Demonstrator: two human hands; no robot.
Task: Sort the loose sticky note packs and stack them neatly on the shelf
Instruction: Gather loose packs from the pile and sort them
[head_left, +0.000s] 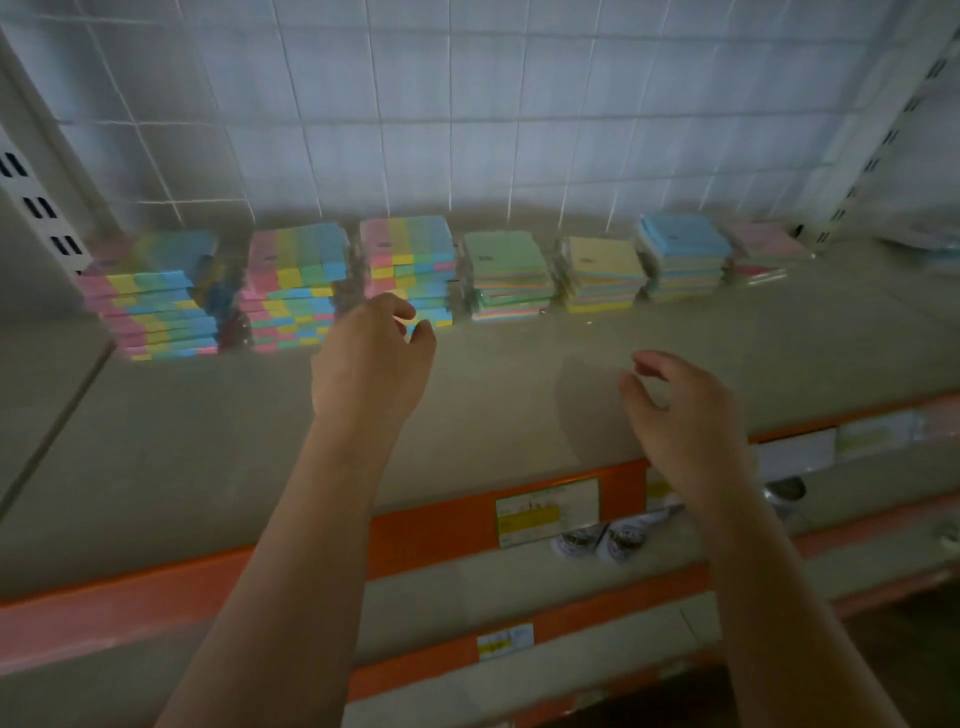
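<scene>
Behind the left hand (371, 358), packs (415, 288) partly hide.

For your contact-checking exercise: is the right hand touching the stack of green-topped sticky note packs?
Apart. The head view shows the right hand hanging over the shelf's front part, with bare shelf surface plainly visible between its fingertips and the green-topped stack.

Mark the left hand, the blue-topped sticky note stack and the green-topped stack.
left hand (371, 364), head view, back of the hand.
blue-topped sticky note stack (684, 236), head view, top pack's face.
green-topped stack (503, 254), head view, top pack's face.
</scene>
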